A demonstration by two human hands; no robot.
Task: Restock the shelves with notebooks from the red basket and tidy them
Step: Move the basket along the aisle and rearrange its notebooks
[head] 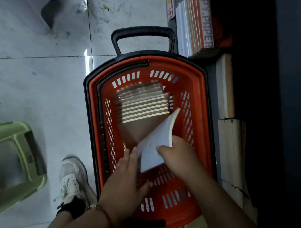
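The red basket [97, 111] with a black rim and handle stands on the floor below me. A stack of brown-covered notebooks [143, 103] lies inside it, page edges showing. Over the basket my right hand [178, 157] grips a white-paged notebook [156, 143] at its near end, thumb on top, the book tilted up and away. Its near left edge meets my left hand [128, 183], whose fingers lie straight along that edge. The shelf [226, 123] runs along the right, dark above, with more stacked notebooks on its low level.
A green plastic stool [6, 155] stands at lower left. My white shoe [73, 178] is beside the basket. Copy-paper reams [199, 19] are stacked at the shelf's far end. Pale tiled floor [38, 62] spreads to the left, with a grey stool leg at top left.
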